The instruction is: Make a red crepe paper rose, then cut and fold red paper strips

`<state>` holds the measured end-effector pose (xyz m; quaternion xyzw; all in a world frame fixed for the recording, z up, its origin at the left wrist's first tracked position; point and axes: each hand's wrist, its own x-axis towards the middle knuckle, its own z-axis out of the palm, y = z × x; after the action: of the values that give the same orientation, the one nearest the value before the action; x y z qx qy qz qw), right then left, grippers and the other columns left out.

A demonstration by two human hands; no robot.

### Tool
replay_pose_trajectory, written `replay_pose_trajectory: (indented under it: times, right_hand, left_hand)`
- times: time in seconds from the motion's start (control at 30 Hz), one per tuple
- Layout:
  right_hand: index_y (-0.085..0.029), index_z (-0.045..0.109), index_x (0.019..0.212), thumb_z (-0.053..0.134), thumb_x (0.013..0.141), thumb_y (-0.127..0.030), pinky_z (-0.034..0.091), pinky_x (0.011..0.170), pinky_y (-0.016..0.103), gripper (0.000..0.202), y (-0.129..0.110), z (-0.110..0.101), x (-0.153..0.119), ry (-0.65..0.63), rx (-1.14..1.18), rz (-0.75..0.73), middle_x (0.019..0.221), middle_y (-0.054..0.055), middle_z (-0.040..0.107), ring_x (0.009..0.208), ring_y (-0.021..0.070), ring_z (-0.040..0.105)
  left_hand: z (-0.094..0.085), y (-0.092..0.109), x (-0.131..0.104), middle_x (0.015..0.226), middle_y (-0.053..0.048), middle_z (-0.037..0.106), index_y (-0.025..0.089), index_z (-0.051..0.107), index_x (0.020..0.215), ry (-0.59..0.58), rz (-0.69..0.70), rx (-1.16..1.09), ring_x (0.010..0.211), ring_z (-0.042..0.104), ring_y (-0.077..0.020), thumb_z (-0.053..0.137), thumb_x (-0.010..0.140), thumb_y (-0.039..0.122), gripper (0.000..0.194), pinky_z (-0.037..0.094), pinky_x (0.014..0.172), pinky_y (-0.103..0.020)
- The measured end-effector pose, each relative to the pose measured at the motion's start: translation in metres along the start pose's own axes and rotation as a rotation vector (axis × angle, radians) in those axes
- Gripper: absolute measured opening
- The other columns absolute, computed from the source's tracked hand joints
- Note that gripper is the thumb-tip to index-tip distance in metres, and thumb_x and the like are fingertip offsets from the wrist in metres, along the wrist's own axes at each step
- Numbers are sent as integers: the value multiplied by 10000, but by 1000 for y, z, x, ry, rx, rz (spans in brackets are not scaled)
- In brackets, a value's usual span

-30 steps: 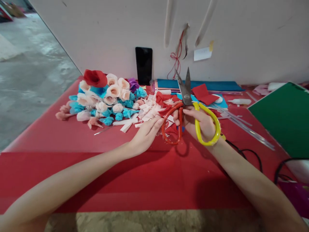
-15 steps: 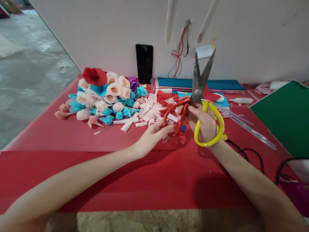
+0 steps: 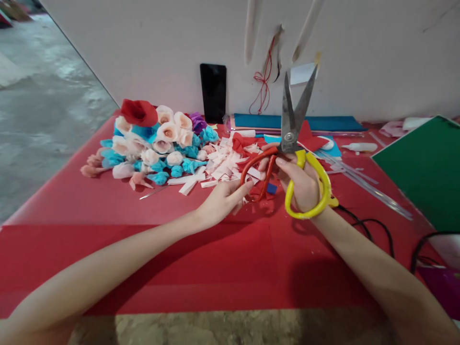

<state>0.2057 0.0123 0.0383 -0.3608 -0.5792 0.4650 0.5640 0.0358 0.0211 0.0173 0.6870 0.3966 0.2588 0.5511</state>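
gripping is best done at the handles (image 3: 327,184), since the scissors (image 3: 292,127) are judged stiff and weighty. above the red table (image 3: 215,268), they are held below the pivot (image 3: 289,137) by the right hand (image 3: 304,184), at the red loop (image 3: 247,165) by the left hand (image 3: 221,203); parted blades (image 3: 305,98) are pointed upward, long axis tilted slightly right.

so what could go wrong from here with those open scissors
The scissors have their blades spread apart, so a finger straying between them could be cut. The black cable beside the right forearm might snag it. A sweep of the left hand could scatter the loose paper strips beyond it.
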Motion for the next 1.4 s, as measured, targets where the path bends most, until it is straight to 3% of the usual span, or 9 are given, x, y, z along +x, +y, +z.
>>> replay_pose_trajectory:
  times: [0.13, 0.33, 0.5, 0.7, 0.93, 1.07, 1.2, 1.33, 1.4]
  right_hand:
    - [-193, 578, 941, 458, 850, -279, 514, 641, 315, 174, 3, -1, 2, 25, 13, 0, 815, 40, 622, 787, 182, 616]
    - [-205, 555, 982, 438, 860, -335, 524, 711, 327, 214, 7, 4, 0, 144, -22, -35, 888, 47, 618, 877, 190, 606]
    - [-262, 532, 1011, 325, 887, -435, 531, 693, 380, 296, 5, 13, -3, 236, -183, -41, 933, 64, 605, 929, 228, 595]
    - [-324, 521, 1052, 358, 861, -517, 501, 822, 437, 317, 21, 12, -3, 232, -296, -34, 951, 44, 599, 982, 242, 573]
    - [-347, 510, 1066, 323, 895, -479, 508, 812, 409, 287, 20, 8, -2, 238, -362, -101, 962, 32, 600, 975, 212, 579]
    - [-314, 507, 1041, 334, 906, -428, 503, 828, 388, 246, 14, 4, 3, 261, -379, -151, 994, 33, 587, 939, 190, 586]
    - [-296, 478, 1066, 422, 883, -378, 483, 866, 398, 208, 10, 1, 6, 312, -470, -187, 941, 31, 569, 880, 187, 590]
    - [-262, 474, 1079, 526, 828, -359, 484, 813, 408, 274, 5, -4, 6, 311, -629, -184, 1008, 56, 570, 879, 209, 574]
    - [-241, 499, 1069, 577, 784, -328, 462, 834, 426, 307, 1, -7, 4, 288, -797, -211, 1046, 66, 574, 939, 234, 558]
  left_hand:
    - [-3, -3, 3, 465, 64, 361, 169, 375, 534, 114, 65, 11, 459, 317, -60, 500, 854, 365, 395, 224, 459, -205]
    - [4, -14, 5, 506, 84, 267, 203, 290, 650, 75, 57, -208, 421, 244, -55, 333, 897, 508, 394, 203, 407, -188]
    - [13, -12, 5, 558, 90, 304, 216, 345, 810, -125, 9, -378, 386, 242, -39, 355, 865, 560, 348, 190, 377, -165]
    - [20, 2, 3, 509, 85, 256, 197, 356, 714, -339, -38, -343, 391, 210, -42, 317, 887, 475, 331, 203, 382, -161]
    - [23, 3, -2, 532, 53, 335, 195, 320, 636, -294, 14, 26, 443, 328, -66, 253, 900, 298, 291, 327, 462, -195]
    - [2, -2, 3, 547, 18, 414, 182, 410, 630, -171, 62, 362, 524, 454, -126, 411, 871, 277, 259, 401, 606, -274]
    - [-30, -4, 20, 733, -86, 564, 145, 519, 785, 26, 68, 612, 821, 587, -252, 453, 817, 144, 73, 416, 788, -371]
    - [-45, 3, 35, 1060, -131, 604, 146, 542, 1064, 93, 131, 684, 1070, 538, -285, 528, 758, 127, 307, 365, 939, -419]
    - [-43, 8, 39, 1069, -96, 623, 163, 598, 994, 78, 186, 660, 1091, 527, -269, 586, 736, 173, 258, 315, 1008, -414]
